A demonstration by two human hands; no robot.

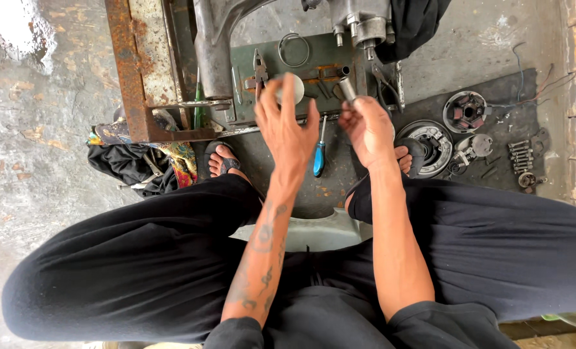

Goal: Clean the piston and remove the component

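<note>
Now right hand (370, 131), smooth steel cylinder (347, 88)

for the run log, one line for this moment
right hand: holds metal cylinder | left hand: open, empty | screwdriver: on floor

The left hand (287, 126) covers most of a pale round part (294, 88), kind indeterminate. The right hand (367, 129) hides the lower end of a small metal cylinder (347, 88). The engine casing (359, 22) is cut off at the top edge. The bolts (521, 155) are too small to identify individually.
</note>
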